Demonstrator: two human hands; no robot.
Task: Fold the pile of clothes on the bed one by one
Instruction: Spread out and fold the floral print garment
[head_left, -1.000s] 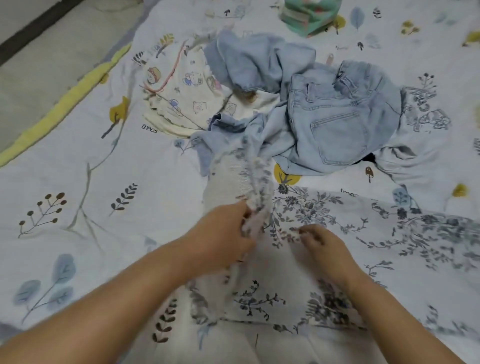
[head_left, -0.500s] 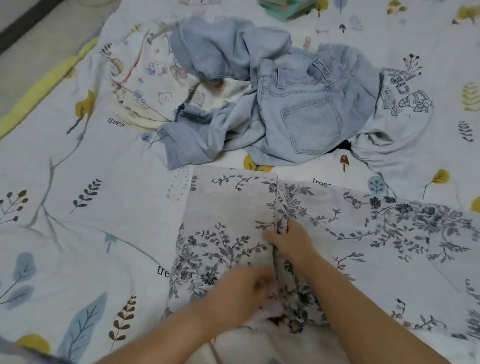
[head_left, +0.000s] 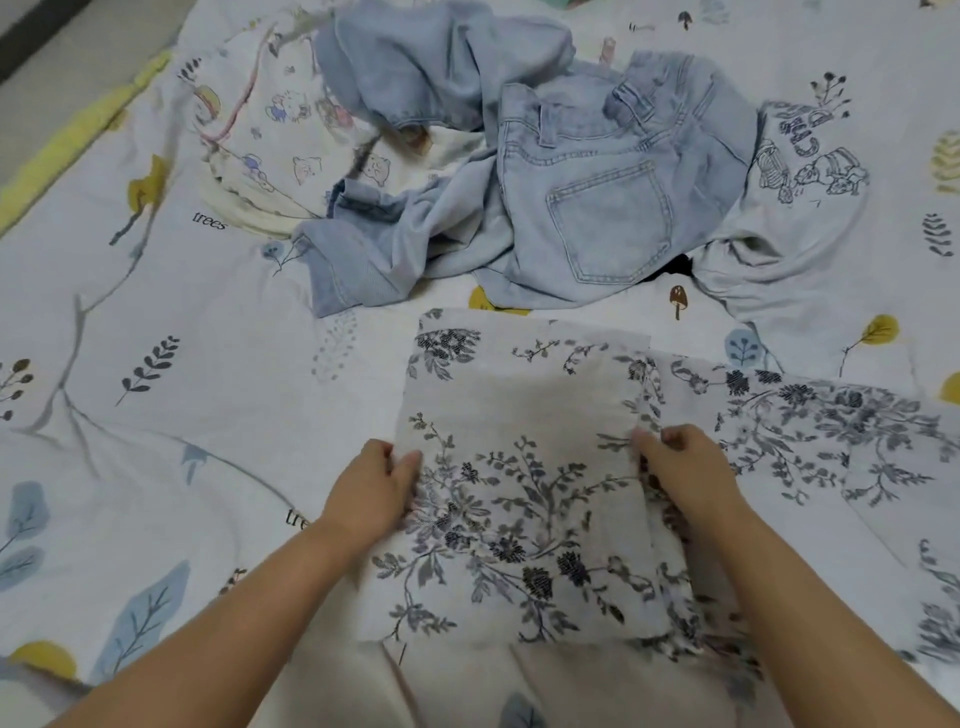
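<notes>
A white garment with a dark floral print (head_left: 524, 499) lies flat on the bed in front of me, one part folded over itself and the rest spreading right. My left hand (head_left: 371, 493) pinches the left edge of the folded part. My right hand (head_left: 685, 467) grips its right edge, fingers curled over the fold. Behind it sits the pile: light blue jeans (head_left: 597, 208) with a back pocket showing, a cream cartoon-print garment (head_left: 270, 135) at left, and a pale blue printed top (head_left: 795, 197) at right.
The bedsheet (head_left: 171, 395) is white with leaf and tree prints. Its yellow border (head_left: 67, 140) runs along the upper left, with floor beyond. A strip of bare sheet lies between the floral garment and the pile.
The left flap of the floral garment has been folded over and laid flat. My hands moved apart from the centre seam to its left and right edges. The view shifted closer.
</notes>
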